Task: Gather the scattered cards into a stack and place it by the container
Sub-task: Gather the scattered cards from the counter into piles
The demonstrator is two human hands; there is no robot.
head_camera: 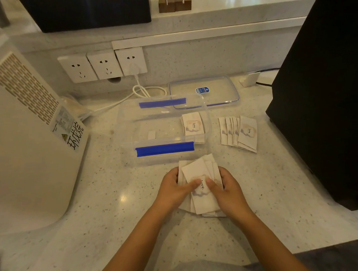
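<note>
A loose bunch of white cards printed with "love" lies on the speckled counter just in front of the clear container with blue clips. My left hand and my right hand press in on this bunch from both sides, thumbs on the top card. Several more cards lie fanned out on the counter to the right of the container. Another small pile of cards sits inside the container at its right end.
The container's clear lid lies behind it. A white appliance stands at the left and a black box at the right. Wall sockets with a white cable are behind.
</note>
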